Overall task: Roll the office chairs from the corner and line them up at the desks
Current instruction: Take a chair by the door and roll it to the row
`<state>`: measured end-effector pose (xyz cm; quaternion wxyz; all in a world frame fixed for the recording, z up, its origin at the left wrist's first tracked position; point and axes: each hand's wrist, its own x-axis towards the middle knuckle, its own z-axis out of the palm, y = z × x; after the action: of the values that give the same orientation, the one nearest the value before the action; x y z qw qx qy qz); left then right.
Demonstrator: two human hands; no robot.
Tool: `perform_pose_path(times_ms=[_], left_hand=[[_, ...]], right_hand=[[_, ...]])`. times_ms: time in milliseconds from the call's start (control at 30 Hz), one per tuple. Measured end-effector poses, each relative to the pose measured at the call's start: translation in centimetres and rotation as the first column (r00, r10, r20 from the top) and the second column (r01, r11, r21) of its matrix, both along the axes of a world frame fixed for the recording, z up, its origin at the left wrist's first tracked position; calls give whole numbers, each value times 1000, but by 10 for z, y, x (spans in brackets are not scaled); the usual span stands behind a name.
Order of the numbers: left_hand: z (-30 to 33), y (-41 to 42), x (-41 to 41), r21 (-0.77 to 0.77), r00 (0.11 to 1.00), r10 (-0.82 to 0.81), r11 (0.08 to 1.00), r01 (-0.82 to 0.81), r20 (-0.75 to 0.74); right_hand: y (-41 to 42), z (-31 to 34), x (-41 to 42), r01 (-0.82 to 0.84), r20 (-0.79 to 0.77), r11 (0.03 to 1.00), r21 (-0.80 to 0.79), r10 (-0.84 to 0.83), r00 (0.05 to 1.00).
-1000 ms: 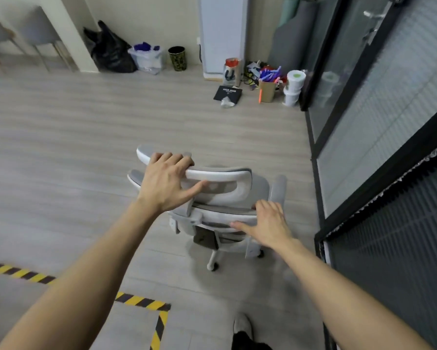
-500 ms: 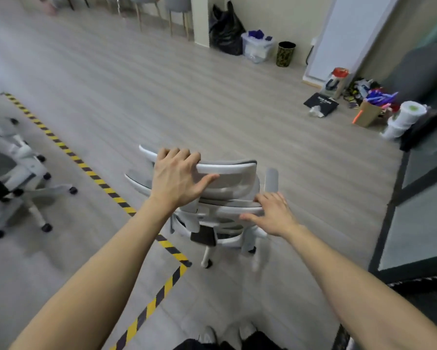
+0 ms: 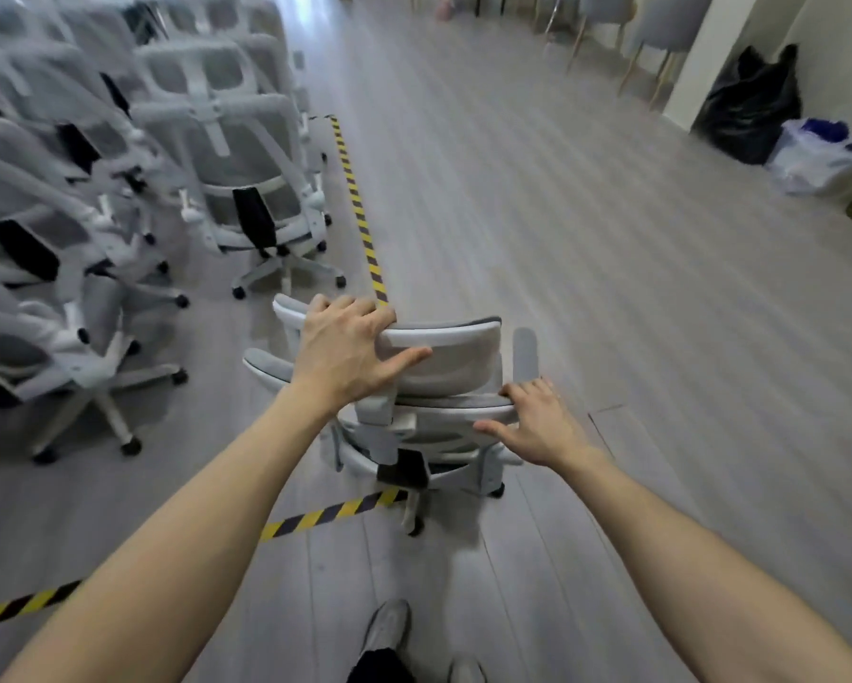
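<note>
Since the earlier frames the view has swung left: the cluttered wall and glass partition are gone from sight, and a packed cluster of grey chairs point(image 3: 246, 189), blurred, now fills the left side behind the striped tape point(image 3: 360, 214), with the black bag point(image 3: 749, 106) and a clear bin point(image 3: 818, 160) pushed off to the far right. Both hands keep the same hold as before. The chair point(image 3: 429, 386) being rolled stands in the middle of the floor point(image 3: 562, 214), just right of the tape's corner, its base over the near strip of tape and its back toward the person. The left hand point(image 3: 345, 352) grips the top of the headrest, fingers curled over its far edge and thumb stretched along the near face. The right hand point(image 3: 537, 421) sits lower, fingers hooked over the top rim of the backrest at its right end, thumb pointing left beneath it. A shoe point(image 3: 389, 628) shows at the bottom edge.
</note>
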<state>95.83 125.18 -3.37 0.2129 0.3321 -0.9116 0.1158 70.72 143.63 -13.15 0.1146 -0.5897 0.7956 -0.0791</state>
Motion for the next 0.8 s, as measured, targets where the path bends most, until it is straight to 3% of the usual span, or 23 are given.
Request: perform_pose_path(times_ms=[367, 800], left_hand=[[-6, 4, 109, -99, 967, 205, 970, -222, -152], [-6, -96, 178, -218, 946, 193, 943, -252, -259]], right_hand=[[-63, -21, 68, -318, -57, 926, -202, 313, 948], [-164, -25, 142, -264, 6, 878, -399, 291, 957]])
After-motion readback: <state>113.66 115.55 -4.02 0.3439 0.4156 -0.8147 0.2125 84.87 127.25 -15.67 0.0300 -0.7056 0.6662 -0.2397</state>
